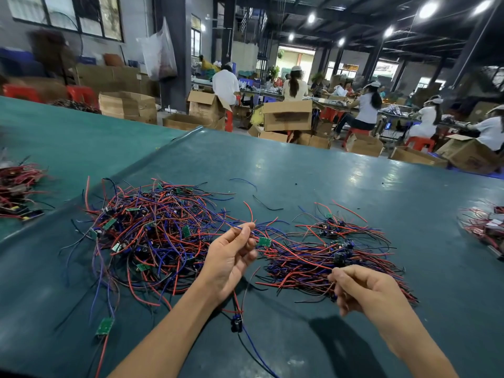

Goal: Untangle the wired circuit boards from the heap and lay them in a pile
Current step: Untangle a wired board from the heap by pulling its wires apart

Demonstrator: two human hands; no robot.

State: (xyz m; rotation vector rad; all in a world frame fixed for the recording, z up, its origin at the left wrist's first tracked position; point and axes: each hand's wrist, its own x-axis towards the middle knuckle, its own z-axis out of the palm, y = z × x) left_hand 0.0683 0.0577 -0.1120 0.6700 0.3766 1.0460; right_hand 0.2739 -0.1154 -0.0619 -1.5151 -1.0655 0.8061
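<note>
Table [300, 170], dark green cover, carries all the work.

Heap [152, 233] of wired circuit boards lies left of centre. Red, blue and black leads are knotted, with small green boards showing through at many angles. I read it as the unsorted stock.

Pile [335, 257] lies right of centre and is smaller. Its leads run roughly parallel, with the boards clustered toward its far side. I judge this the sorted side, laid combed so it does not re-tangle. Heap and pile are near each other, bridged by a few strands.

Left hand [231, 259] is raised above the table between heap and pile. Its palm is turned toward me and its fingers are curled, with thumb and forefinger pinching a thin lead at the tips.

Right hand [362, 291] is over the near edge of the pile. Its fingers are curled in, with thumb and forefinger pinching a few leads. I take it the hands are held apart to stretch one unit's leads and draw them out of the knot.

Green circuit board [264, 242] sits just beside the left fingertips, on the pile side. Its red lead [300, 257] runs toward the right hand. I cannot tell whether the board is lifted or resting on the strands.

Stray board [105, 326] lies on the table at near left, apart from the heap.

Black component [236, 323] is below the left wrist, on its own wires.
</note>
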